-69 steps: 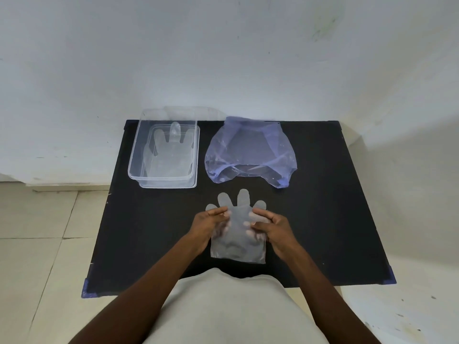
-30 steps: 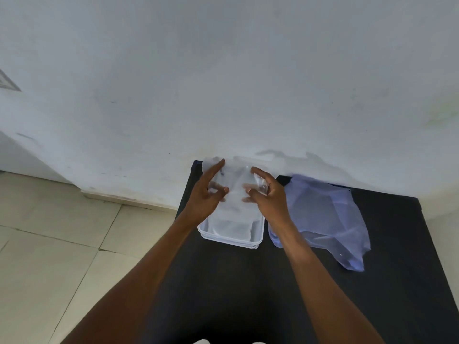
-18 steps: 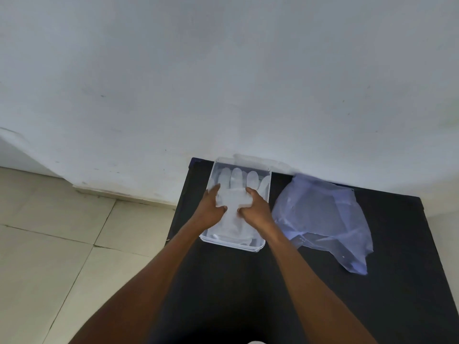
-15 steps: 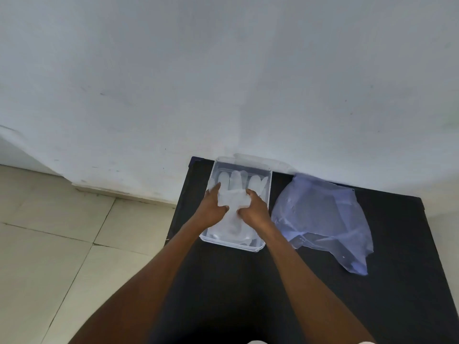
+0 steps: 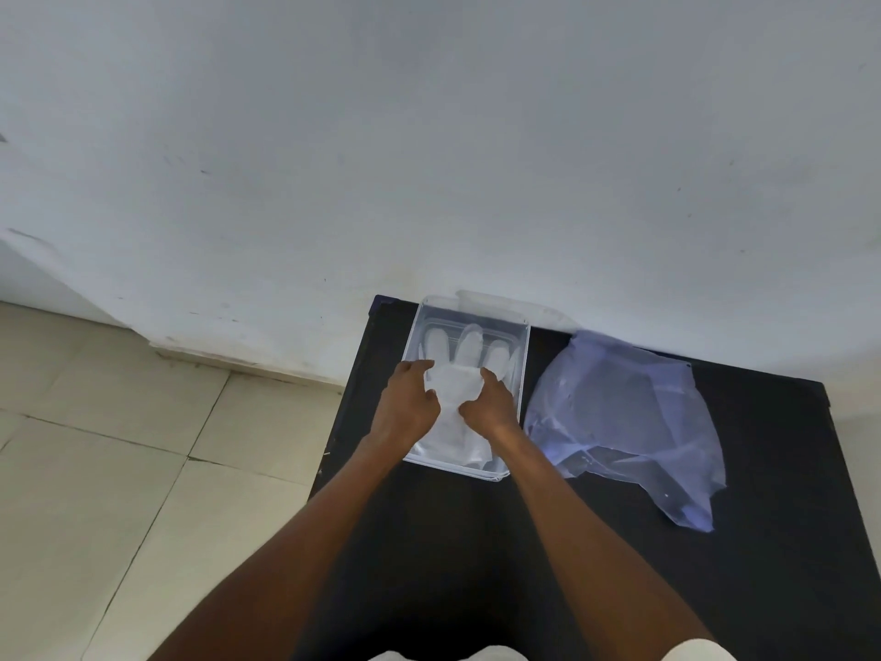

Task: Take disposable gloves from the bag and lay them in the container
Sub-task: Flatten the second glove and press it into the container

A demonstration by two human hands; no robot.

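Since the earlier frame we have pressed left hand (image 5: 404, 406) and right hand (image 5: 490, 406) flat, gripping nothing, smoothing the glove (image 5: 453, 388) inside the container (image 5: 523, 369)

Surroundings: table, wall, floor

I see a black table (image 5: 619, 565) pushed with its far edge against a pale wall (image 5: 429, 136), which carries a few small dark marks and scuffs. Off the table's left edge I look down on a floor (image 5: 95, 469) of large cream tiles with thin dark joints, running to a low skirting (image 5: 248, 367) at the foot of the wall. The table's far left corner shows a bluish tip (image 5: 384, 300).
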